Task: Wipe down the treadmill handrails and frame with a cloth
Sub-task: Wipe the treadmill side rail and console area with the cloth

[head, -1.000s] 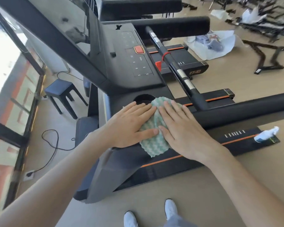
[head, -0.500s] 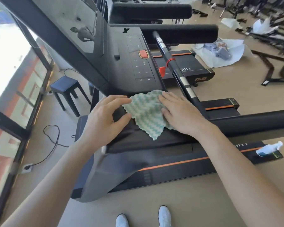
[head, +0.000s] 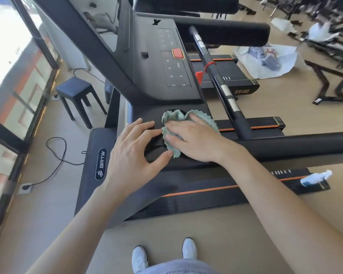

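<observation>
Cloth (head: 205, 119) bunched on treadmill console (head: 145, 113), right hand (head: 196, 139) pressing it with straight fingers, left hand (head: 131, 153) beside, fingers spread

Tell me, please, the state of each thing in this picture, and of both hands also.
cloth, bunched up on the console tray, under the right hand.
right hand, flat, fingers straight, pressing the cloth.
left hand, spread, resting on the tray, holding nothing.
spray bottle, lying on its side on the treadmill's side rail.
stool, upright on the floor.
</observation>
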Action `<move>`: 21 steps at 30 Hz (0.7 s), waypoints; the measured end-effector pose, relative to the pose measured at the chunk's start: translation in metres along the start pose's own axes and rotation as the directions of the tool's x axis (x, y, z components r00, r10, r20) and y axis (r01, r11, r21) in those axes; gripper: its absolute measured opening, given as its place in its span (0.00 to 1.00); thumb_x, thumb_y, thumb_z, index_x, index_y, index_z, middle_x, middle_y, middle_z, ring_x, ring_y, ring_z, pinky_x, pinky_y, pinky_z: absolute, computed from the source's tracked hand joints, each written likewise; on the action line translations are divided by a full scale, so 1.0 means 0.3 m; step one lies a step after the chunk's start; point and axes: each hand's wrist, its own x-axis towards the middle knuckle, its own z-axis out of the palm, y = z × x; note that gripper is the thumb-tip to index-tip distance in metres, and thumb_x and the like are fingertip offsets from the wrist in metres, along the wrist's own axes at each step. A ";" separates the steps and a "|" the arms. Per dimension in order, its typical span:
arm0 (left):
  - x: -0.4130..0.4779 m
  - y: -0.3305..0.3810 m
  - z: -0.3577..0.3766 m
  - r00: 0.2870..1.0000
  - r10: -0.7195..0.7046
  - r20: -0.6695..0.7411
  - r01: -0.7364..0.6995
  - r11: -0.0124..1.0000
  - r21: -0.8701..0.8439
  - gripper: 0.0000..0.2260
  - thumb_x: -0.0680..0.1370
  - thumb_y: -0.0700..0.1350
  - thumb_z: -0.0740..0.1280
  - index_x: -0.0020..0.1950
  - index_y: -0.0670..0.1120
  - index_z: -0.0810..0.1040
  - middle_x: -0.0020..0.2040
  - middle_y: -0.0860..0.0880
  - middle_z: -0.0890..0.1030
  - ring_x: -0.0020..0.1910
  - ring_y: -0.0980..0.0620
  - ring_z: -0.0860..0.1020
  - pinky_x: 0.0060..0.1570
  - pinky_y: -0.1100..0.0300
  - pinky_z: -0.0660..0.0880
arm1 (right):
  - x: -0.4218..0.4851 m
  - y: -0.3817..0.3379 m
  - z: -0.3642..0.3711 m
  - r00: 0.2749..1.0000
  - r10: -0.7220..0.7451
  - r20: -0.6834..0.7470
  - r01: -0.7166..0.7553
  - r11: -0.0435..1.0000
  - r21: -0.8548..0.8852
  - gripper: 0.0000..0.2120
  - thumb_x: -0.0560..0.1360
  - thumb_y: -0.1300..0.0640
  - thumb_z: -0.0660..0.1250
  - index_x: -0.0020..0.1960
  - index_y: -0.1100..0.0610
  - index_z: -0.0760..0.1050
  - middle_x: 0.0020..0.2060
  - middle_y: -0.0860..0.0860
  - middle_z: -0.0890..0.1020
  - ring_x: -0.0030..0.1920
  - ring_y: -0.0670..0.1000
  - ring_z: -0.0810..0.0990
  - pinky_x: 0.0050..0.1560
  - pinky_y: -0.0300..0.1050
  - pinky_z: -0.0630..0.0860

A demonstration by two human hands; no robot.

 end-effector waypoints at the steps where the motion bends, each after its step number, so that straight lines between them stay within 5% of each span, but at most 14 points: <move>1: -0.002 -0.002 0.003 1.000 0.001 -0.009 -0.001 1.000 0.003 0.25 0.74 0.63 0.68 0.63 0.48 0.83 0.67 0.50 0.79 0.75 0.47 0.70 0.72 0.49 0.70 | 0.012 -0.003 -0.007 0.999 0.000 0.039 0.000 1.000 -0.021 0.21 0.85 0.45 0.51 0.68 0.55 0.73 0.69 0.47 0.75 0.68 0.51 0.67 0.68 0.42 0.48; 5: -0.008 -0.003 0.004 1.000 -0.004 -0.024 0.005 1.000 0.010 0.25 0.74 0.63 0.68 0.63 0.49 0.82 0.68 0.51 0.79 0.76 0.49 0.69 0.71 0.53 0.69 | 0.010 0.026 0.013 0.999 -0.018 0.029 0.016 0.997 0.073 0.14 0.84 0.44 0.55 0.48 0.51 0.73 0.45 0.45 0.77 0.52 0.51 0.70 0.61 0.53 0.66; 7: -0.009 -0.003 0.005 1.000 -0.009 -0.023 0.009 1.000 0.010 0.26 0.74 0.64 0.68 0.64 0.49 0.82 0.68 0.52 0.79 0.76 0.49 0.69 0.71 0.53 0.70 | -0.024 0.056 0.032 0.998 -0.053 -0.019 0.054 0.991 0.122 0.15 0.82 0.45 0.56 0.49 0.54 0.75 0.41 0.46 0.76 0.46 0.49 0.70 0.55 0.54 0.70; 10: -0.010 -0.005 0.004 1.000 -0.024 -0.019 0.024 1.000 0.020 0.27 0.74 0.65 0.67 0.64 0.49 0.82 0.69 0.53 0.78 0.76 0.51 0.68 0.70 0.54 0.69 | -0.057 0.082 0.031 0.992 -0.115 -0.055 0.121 0.987 0.106 0.21 0.81 0.44 0.55 0.64 0.53 0.78 0.47 0.44 0.78 0.50 0.49 0.71 0.62 0.52 0.68; 13: -0.011 -0.008 0.004 1.000 -0.015 -0.023 0.016 1.000 0.023 0.26 0.74 0.65 0.67 0.64 0.50 0.82 0.69 0.54 0.78 0.76 0.52 0.68 0.69 0.54 0.70 | -0.068 0.107 0.021 0.992 -0.115 -0.047 0.117 0.993 0.023 0.29 0.80 0.38 0.50 0.71 0.52 0.74 0.61 0.48 0.80 0.65 0.51 0.72 0.71 0.48 0.62; 16: -0.011 -0.010 0.005 1.000 -0.013 -0.028 0.014 1.000 0.018 0.26 0.74 0.66 0.67 0.64 0.50 0.82 0.69 0.55 0.78 0.76 0.52 0.68 0.69 0.53 0.71 | -0.086 0.141 0.016 0.999 -0.043 -0.005 0.043 0.999 -0.031 0.35 0.79 0.33 0.42 0.79 0.48 0.62 0.80 0.47 0.61 0.81 0.47 0.51 0.80 0.47 0.49; 18: -0.011 -0.009 0.006 0.999 -0.018 -0.030 0.018 1.000 0.018 0.26 0.74 0.66 0.67 0.64 0.50 0.82 0.69 0.55 0.78 0.76 0.53 0.67 0.69 0.53 0.71 | -0.088 0.150 0.007 0.998 0.036 0.053 -0.034 0.999 -0.035 0.35 0.78 0.32 0.40 0.82 0.45 0.53 0.82 0.43 0.46 0.81 0.44 0.40 0.81 0.49 0.45; 21: -0.011 -0.006 0.005 0.999 -0.014 -0.029 0.014 1.000 0.011 0.26 0.74 0.65 0.67 0.64 0.50 0.82 0.70 0.54 0.78 0.77 0.52 0.67 0.70 0.52 0.71 | -0.052 0.138 0.000 0.993 0.099 0.071 -0.095 0.993 -0.067 0.32 0.81 0.34 0.42 0.82 0.46 0.49 0.81 0.43 0.41 0.80 0.44 0.37 0.81 0.50 0.41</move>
